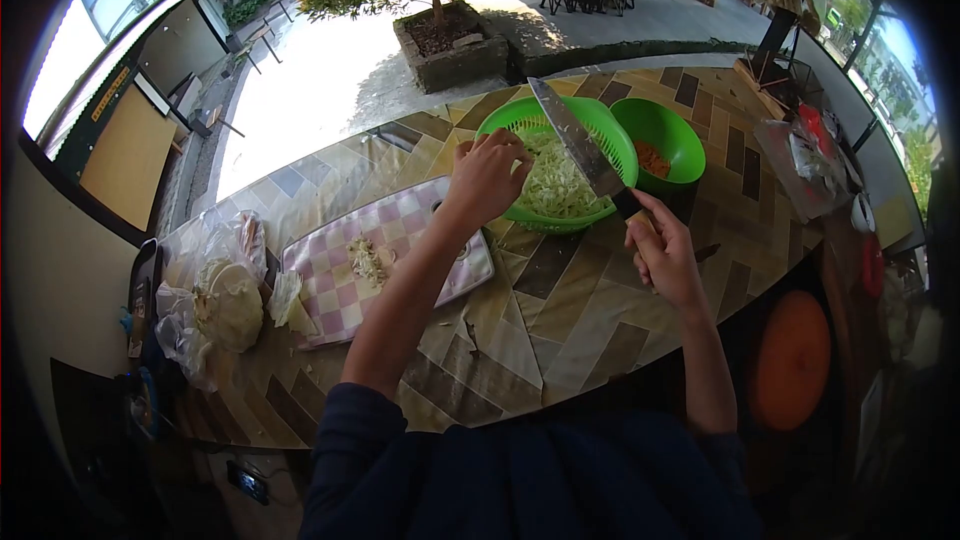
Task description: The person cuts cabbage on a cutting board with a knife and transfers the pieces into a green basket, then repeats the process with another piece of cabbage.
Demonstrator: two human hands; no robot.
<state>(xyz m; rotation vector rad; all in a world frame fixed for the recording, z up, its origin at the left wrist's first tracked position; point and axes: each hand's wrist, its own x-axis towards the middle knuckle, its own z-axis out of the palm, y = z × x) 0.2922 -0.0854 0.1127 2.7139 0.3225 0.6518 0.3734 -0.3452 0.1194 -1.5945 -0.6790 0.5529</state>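
My right hand (665, 255) grips the handle of a large kitchen knife (578, 140), its blade pointing up and away over a green colander (605, 125) filled with shredded cabbage (555, 180). My left hand (488, 175) hovers at the colander's near-left rim, fingers curled over the shreds; whether it holds any I cannot tell. A checkered pink and white cutting board (350, 265) lies to the left with a small pile of cabbage shreds (367, 262) on it.
A green bowl (665, 135) with orange shreds stands right of the colander. A cabbage head (228, 305) in a plastic bag lies at the table's left end. Packets and a board (805, 165) sit at the far right. An orange stool (792, 360) stands below the table edge.
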